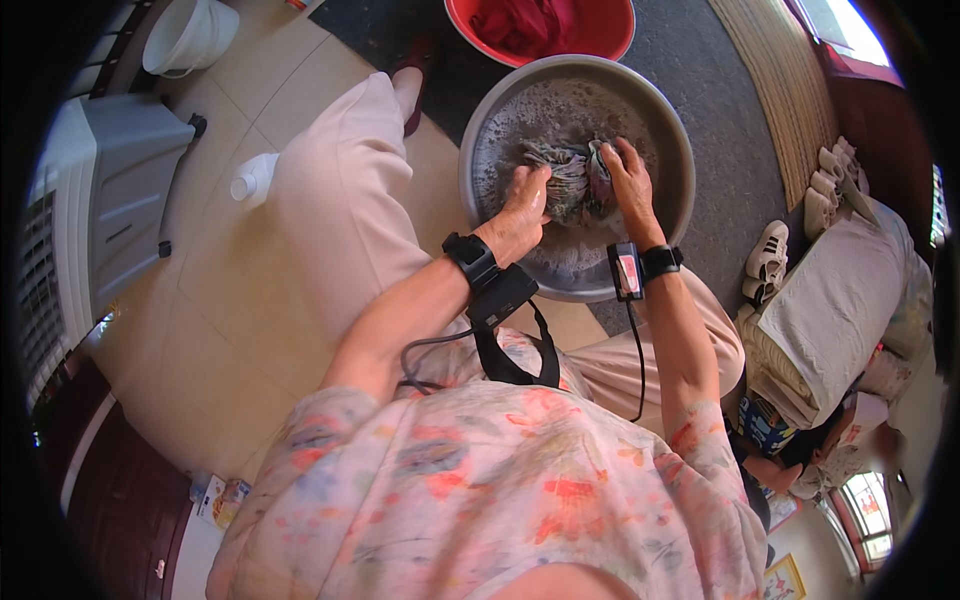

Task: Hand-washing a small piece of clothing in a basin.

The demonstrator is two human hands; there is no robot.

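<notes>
A wet, patterned cloth (568, 184) lies bunched in a grey metal basin (679, 154) of sudsy water, between my two hands. My left hand (526, 206) grips the cloth's left side, with the thumb laid on top. On the right side, my right hand (630, 180) holds another fold, its fingers bent over the fabric. Foam (570, 101) floats along the basin's far and left parts. The basin stands between my knees. Black bands with small boxes and cables are strapped to both wrists.
Beyond the basin, touching or nearly touching it, is a red tub (622, 34) with dark red fabric. At left are a white bottle (255, 178), a white bucket (191, 37) and a grey wheeled appliance (127, 202). Sneakers (766, 259) and a covered bundle (832, 300) lie right; another person sits behind.
</notes>
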